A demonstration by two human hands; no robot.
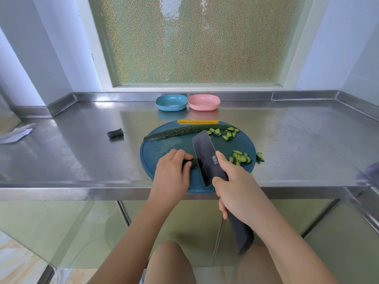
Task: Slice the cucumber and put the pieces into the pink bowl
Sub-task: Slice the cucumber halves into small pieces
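On the cutting board (164, 148), my left hand (172, 173) curls round cucumber (191, 161), my right hand (235, 189) grips knife (205, 152); slices (240, 157) lie there, pink bowl (204, 101) behind.

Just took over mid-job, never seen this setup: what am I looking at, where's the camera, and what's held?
No machine: a person's two bare hands, filmed by one head-worn camera looking down. The left hand holds a cucumber piece on the round blue cutting board; the right hand grips a dark knife. A long cucumber half and cut pieces lie on the board. A cucumber end lies on the steel counter. The pink bowl and a blue bowl stand behind the board.
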